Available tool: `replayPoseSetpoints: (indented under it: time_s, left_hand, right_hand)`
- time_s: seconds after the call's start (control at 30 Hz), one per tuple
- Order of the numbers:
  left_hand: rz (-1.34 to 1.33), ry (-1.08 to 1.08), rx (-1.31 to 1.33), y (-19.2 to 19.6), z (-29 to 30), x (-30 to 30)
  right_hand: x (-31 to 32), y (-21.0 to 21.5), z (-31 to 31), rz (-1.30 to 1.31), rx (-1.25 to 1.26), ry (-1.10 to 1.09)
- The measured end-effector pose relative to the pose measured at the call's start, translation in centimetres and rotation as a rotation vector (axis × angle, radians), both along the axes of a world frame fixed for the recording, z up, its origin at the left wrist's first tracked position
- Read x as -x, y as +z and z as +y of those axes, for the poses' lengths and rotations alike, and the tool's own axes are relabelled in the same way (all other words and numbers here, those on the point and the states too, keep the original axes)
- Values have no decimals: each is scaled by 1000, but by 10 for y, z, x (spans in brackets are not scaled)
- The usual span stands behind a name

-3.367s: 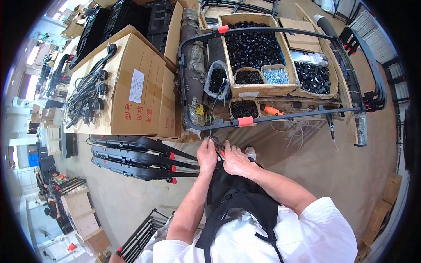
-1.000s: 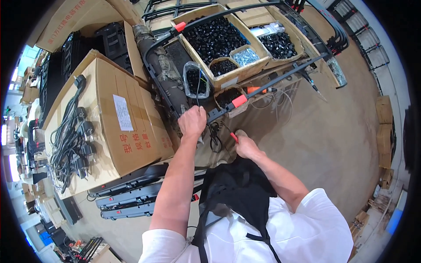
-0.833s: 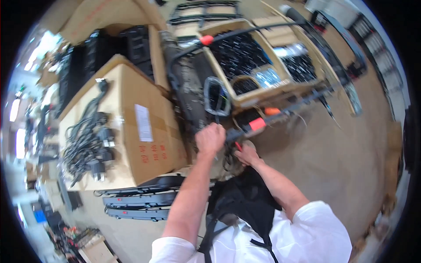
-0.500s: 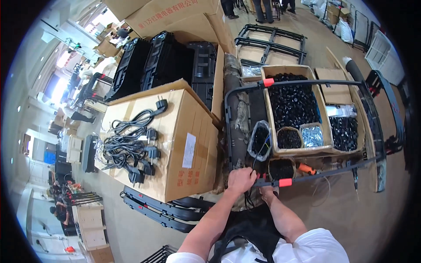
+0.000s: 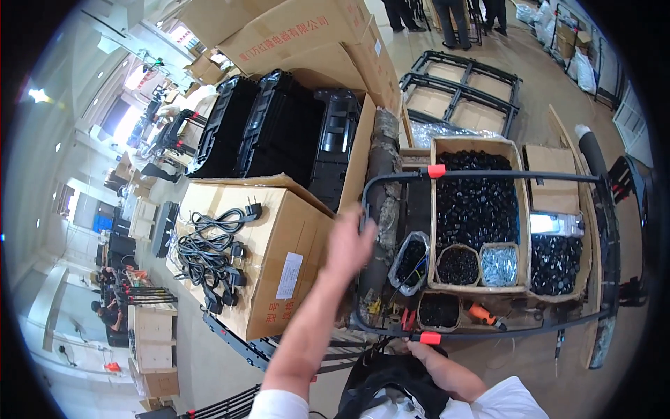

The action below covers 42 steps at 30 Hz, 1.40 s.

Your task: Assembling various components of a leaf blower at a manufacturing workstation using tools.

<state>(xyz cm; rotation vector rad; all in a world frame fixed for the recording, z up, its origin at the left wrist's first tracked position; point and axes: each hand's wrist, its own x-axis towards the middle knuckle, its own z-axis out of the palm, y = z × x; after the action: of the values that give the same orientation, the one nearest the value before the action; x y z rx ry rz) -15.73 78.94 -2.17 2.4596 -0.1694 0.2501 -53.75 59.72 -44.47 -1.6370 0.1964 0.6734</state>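
A black rectangular tube frame [image 5: 513, 174] with rounded corners lies across the open boxes of parts. My left hand [image 5: 352, 241] is at the frame's left end, close to its corner bar; motion smears the fingers, so their grip is unclear. At the near bar, beside a red clip [image 5: 430, 338], is my right hand [image 5: 424, 351], its fingers mostly hidden. Dark cable strands [image 5: 382, 343] lie just left of it. Another red clip [image 5: 436, 171] sits on the far bar. Red-handled pliers [image 5: 408, 319] rest just beyond the near bar.
Under the frame are a carton of black knobs [image 5: 478, 209], a tub of silver screws [image 5: 499, 265] and an orange-handled screwdriver [image 5: 486, 316]. Coiled power cords [image 5: 209, 251] lie on a cardboard box [image 5: 279, 230] at left. Black housings [image 5: 279, 133] stand behind it. More frames [image 5: 460, 91] lie beyond.
My left hand has moved from the near bar beside my right hand away to the frame's left end. My right hand stays by the near red clip. The whole view has shifted.
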Motion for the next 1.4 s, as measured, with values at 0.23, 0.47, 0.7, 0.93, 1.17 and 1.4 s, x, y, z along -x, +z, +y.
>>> replayPoseSetpoints:
  time_s: [0.23,0.47,0.7,0.93,1.17,1.4]
  left_hand:
    - [411,447,-434,173,89,-231]
    - [320,840,-649,158,208,-264]
    - [92,791,-790,149,181,-253]
    - [-382,602,-482,289,57,-167]
    - [-228,111,361,78,-13,10]
    - [498,433,416,-54,19,132]
  right_hand:
    - [-25,140,-90,272,-4,148]
    - [13,233,-207,263,174,-56]
    - [-25,322,-227,70,213,-34]
    - [-173,427,-201,-210,43,-166]
    - [-303,438,-93,-360,-281,-172]
    - [-253,334,33,-145,-229,-59]
